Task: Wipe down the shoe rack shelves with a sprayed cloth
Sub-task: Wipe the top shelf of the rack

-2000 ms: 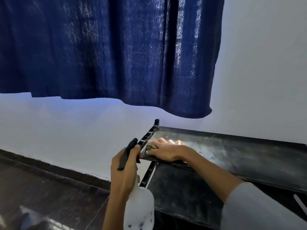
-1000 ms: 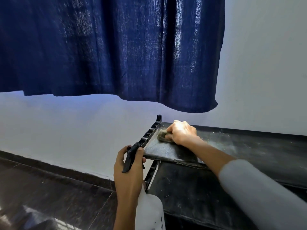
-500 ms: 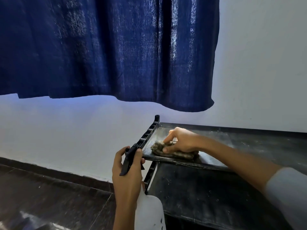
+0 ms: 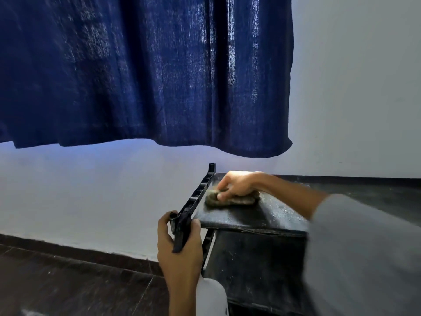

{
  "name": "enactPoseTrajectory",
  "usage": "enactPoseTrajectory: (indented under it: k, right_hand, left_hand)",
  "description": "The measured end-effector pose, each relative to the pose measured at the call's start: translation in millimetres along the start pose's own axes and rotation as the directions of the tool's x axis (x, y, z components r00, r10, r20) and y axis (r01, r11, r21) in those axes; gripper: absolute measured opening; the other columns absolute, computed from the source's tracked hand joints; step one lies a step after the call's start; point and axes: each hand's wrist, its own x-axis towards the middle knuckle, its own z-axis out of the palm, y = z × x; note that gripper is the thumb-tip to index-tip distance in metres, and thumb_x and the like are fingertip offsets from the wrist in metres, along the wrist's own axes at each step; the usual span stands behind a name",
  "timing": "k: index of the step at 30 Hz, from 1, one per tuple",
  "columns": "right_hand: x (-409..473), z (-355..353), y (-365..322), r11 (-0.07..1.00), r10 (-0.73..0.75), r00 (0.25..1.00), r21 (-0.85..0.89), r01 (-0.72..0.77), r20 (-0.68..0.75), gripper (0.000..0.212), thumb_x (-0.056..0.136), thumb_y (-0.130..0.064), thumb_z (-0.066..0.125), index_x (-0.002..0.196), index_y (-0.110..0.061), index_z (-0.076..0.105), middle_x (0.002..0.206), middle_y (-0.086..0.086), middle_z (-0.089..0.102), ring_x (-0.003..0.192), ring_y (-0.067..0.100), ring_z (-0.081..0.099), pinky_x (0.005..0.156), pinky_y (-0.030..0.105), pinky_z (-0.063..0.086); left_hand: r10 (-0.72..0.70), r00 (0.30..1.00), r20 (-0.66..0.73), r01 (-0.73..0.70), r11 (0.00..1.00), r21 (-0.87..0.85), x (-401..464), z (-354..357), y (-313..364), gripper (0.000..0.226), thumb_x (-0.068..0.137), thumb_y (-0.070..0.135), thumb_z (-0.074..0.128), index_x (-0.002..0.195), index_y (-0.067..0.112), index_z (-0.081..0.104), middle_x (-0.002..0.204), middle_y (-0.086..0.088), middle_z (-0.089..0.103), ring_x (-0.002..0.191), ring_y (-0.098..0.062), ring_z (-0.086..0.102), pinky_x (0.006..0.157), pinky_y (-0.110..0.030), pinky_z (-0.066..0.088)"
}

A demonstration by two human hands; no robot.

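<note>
Cloth (image 4: 230, 199) farther back on shelf (image 4: 262, 215), under curled right hand (image 4: 239, 184); left hand (image 4: 180, 242) around spray bottle (image 4: 210, 295).

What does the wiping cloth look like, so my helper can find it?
Below the blue curtain stands a black shoe rack. On its top shelf's left end, under the right hand, lies the cloth: a crumpled, grey-brown wad, the only soft thing there.

hands (image 4: 238, 184) on cloth (image 4: 232, 198), spray bottle (image 4: 210, 295)

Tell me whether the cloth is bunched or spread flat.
Bunched: the cloth sits as a crumpled wad under the right hand.
</note>
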Motion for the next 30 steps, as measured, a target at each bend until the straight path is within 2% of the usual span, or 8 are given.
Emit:
enactPoseTrajectory:
  k: [3, 8, 13, 17, 20, 24, 28, 30]
  right_hand:
    - [-36.9, 5.9, 0.2, 0.989, -0.146, 0.982, 0.054, 0.140, 0.117, 0.032, 0.084, -0.041, 0.067, 0.113, -0.029, 0.067, 0.087, -0.026, 0.055, 0.076, -0.005, 0.054, 0.062, 0.010, 0.038]
    - [-29.0, 15.9, 5.7, 0.987, -0.158, 0.987, 0.033, 0.159, -0.022, 0.040, 0.080, -0.036, 0.073, 0.117, -0.020, 0.067, 0.096, -0.023, 0.052, 0.082, -0.002, 0.050, 0.070, 0.013, 0.035]
    - [18.1, 7.3, 17.7, 0.986, 0.009, 0.942, -0.152, -0.064, -0.337, 0.033, 0.084, -0.041, 0.068, 0.115, -0.029, 0.066, 0.116, -0.004, 0.061, 0.108, 0.019, 0.057, 0.080, 0.027, 0.040]
    - [41.6, 3.6, 22.3, 0.960, 0.085, 0.857, -0.187, -0.207, -0.508, 0.027, 0.086, -0.044, 0.062, 0.110, -0.031, 0.067, 0.116, -0.004, 0.061, 0.110, 0.023, 0.056, 0.081, 0.030, 0.038]
    - [31.5, 9.1, 11.5, 0.974, 0.107, 0.905, -0.141, -0.179, -0.412, 0.029, 0.088, -0.041, 0.061, 0.114, -0.029, 0.066, 0.116, -0.002, 0.063, 0.105, 0.022, 0.058, 0.082, 0.028, 0.041]
    - [-27.5, 13.0, -7.2, 0.989, -0.147, 0.989, 0.025, 0.147, -0.002, 0.013, 0.091, -0.030, 0.061, 0.080, -0.028, 0.068, 0.062, -0.018, 0.061, 0.057, -0.002, 0.054, 0.051, 0.009, 0.038]
    - [-73.0, 12.9, 1.0, 0.977, -0.210, 0.978, 0.021, 0.210, -0.004, 0.028, 0.090, -0.039, 0.060, 0.099, -0.014, 0.069, 0.103, 0.012, 0.064, 0.082, 0.014, 0.056, 0.071, 0.025, 0.040]
    - [-78.4, 11.7, 14.8, 0.985, -0.175, 0.984, 0.010, 0.175, -0.025, 0.032, 0.089, -0.038, 0.063, 0.107, -0.013, 0.069, 0.117, 0.011, 0.060, 0.098, 0.019, 0.056, 0.078, 0.026, 0.035]
  left_hand:
    - [-0.008, 1.000, -0.027, 0.008, 1.000, -0.005, -2.5, 3.0, 2.4, 0.031, 0.084, 0.018, 0.070, 0.107, 0.033, 0.055, 0.100, -0.007, 0.068, 0.088, -0.028, 0.065, 0.081, -0.039, 0.051]
    - [-0.006, 0.997, -0.075, 0.008, 1.000, 0.024, -6.0, 6.6, 4.6, 0.031, 0.085, 0.020, 0.068, 0.107, 0.036, 0.052, 0.100, -0.011, 0.068, 0.088, -0.029, 0.065, 0.081, -0.037, 0.049]
    - [-0.039, 0.996, -0.076, 0.040, 0.999, 0.016, -4.6, 7.0, 2.9, 0.032, 0.084, 0.018, 0.070, 0.107, 0.034, 0.054, 0.101, -0.016, 0.068, 0.093, -0.036, 0.064, 0.092, -0.048, 0.050]
    - [-0.022, 0.994, -0.108, 0.026, 0.999, 0.040, 2.1, 8.0, -2.4, 0.032, 0.081, 0.018, 0.072, 0.106, 0.031, 0.055, 0.095, -0.014, 0.070, 0.089, -0.036, 0.065, 0.084, -0.036, 0.046]
    - [-0.013, 0.993, -0.119, 0.018, 0.999, 0.037, 5.4, 10.2, -4.9, 0.032, 0.081, 0.017, 0.073, 0.105, 0.029, 0.055, 0.095, -0.013, 0.069, 0.089, -0.037, 0.065, 0.089, -0.043, 0.050]
    - [-0.016, 0.994, -0.108, 0.017, 1.000, 0.006, 1.1, 11.2, -2.4, 0.033, 0.082, 0.018, 0.072, 0.106, 0.031, 0.055, 0.105, -0.010, 0.068, 0.095, -0.039, 0.065, 0.093, -0.054, 0.050]
    - [-0.003, 0.998, -0.066, 0.006, 0.999, 0.051, -7.1, 9.0, -1.2, 0.033, 0.084, 0.024, 0.070, 0.110, 0.035, 0.053, 0.103, -0.012, 0.068, 0.094, -0.037, 0.065, 0.086, -0.058, 0.053]
    - [-0.001, 0.998, -0.069, 0.005, 0.998, 0.056, -9.1, 8.1, -0.9, 0.032, 0.084, 0.027, 0.069, 0.109, 0.038, 0.053, 0.099, -0.012, 0.069, 0.091, -0.036, 0.065, 0.085, -0.057, 0.053]
